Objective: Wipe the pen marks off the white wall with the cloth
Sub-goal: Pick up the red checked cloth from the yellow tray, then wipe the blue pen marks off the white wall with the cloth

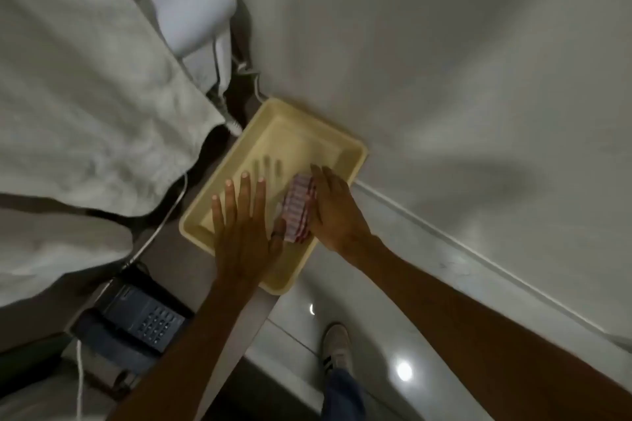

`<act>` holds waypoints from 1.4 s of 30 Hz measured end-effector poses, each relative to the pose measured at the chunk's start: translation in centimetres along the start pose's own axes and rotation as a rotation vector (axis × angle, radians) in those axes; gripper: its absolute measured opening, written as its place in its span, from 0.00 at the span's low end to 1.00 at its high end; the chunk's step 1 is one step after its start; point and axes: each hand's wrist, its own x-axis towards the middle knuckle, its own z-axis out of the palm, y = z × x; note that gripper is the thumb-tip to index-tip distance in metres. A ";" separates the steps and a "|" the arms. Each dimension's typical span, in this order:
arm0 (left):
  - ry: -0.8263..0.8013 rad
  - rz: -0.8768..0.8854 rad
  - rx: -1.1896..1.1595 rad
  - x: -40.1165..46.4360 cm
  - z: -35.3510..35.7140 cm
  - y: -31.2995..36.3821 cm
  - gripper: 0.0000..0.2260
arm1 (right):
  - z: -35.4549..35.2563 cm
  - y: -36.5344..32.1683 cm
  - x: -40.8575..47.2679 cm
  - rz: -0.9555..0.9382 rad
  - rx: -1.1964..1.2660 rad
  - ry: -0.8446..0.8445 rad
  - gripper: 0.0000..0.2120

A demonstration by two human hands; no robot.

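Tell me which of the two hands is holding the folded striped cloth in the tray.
The right hand grips the red-and-white striped cloth inside the yellow tray. The left hand lies flat and open beside it, fingers spread, holding nothing.

Red-and-white striped cloth (298, 208), pale yellow tray (307, 126), white wall (444, 44)

Between your fingers (261, 195) sits a soft striped cloth (298, 212). Under them, the tray (273, 133) looks smooth, matt plastic. The floor (393, 335) is shiny.

You have a yellow tray (219, 232) before you. A dark telephone (143, 318) sits near its corner. White bedding (85, 96) lies left.
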 end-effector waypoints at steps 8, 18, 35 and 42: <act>-0.112 -0.075 0.117 -0.5 12.7 -5.5 0.36 | 12.0 2.6 9.6 0.430 -0.141 -0.109 0.52; 0.117 -0.129 -0.025 -0.4 10.0 0.5 0.34 | 7.0 2.0 6.9 0.262 0.578 0.257 0.52; -0.233 0.400 -0.010 -16.7 28.3 24.5 0.35 | 11.0 38.1 -25.1 0.742 0.695 0.336 0.10; -0.286 0.515 0.002 -23.3 45.1 28.1 0.33 | 21.5 54.7 -30.9 0.858 0.570 0.200 0.08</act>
